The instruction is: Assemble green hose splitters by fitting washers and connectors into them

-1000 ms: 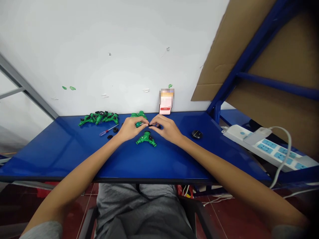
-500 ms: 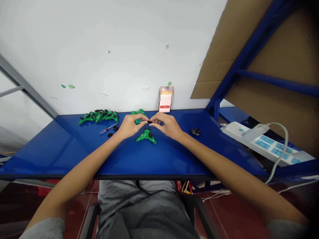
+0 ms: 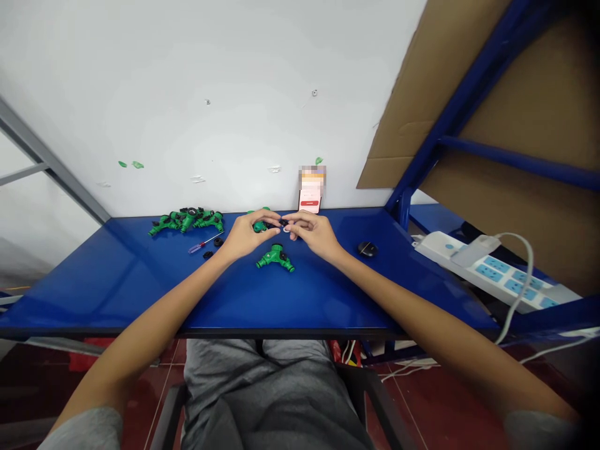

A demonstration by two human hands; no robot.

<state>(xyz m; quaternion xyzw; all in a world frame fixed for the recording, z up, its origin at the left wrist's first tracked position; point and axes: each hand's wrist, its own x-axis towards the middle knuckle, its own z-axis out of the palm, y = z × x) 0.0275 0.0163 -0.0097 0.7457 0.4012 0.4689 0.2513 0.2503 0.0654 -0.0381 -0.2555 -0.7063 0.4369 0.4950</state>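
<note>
So the bit being worked on is a tiny dark part (image 3: 284, 222), up between the fingertips of both hands above the worktop (image 3: 281, 306), with a small pale piece (image 3: 286, 229) right by the right thumb. Too small to say what either one is. Left hand (image 3: 247, 237) has thumb and forefinger spread apart, with a visible gap. Right hand (image 3: 319, 237) is curled narrow around those two pieces, but I honestly can't tell if it's gripping both, one or neither.

My read: this is a fiddly small-parts step, two-handed. Any next move calls for a light fingertip pinch and lining the pieces up before pushing, since something that small could easily pop loose.

Just on the near side of the hands there's a green Y-shaped connector (image 3: 275, 257), lying untouched. Another green part (image 3: 257, 227) is half hidden behind the left hand. Off to the left: two black round pieces (image 3: 218, 242), a screwdriver (image 3: 199, 245) lying at an angle, then a cluster of green connectors (image 3: 190, 219) near the wall. A phone (image 3: 310, 197) leans against the wall behind the right hand, and a rounded black object (image 3: 367, 249) sits well over to the right.
</note>
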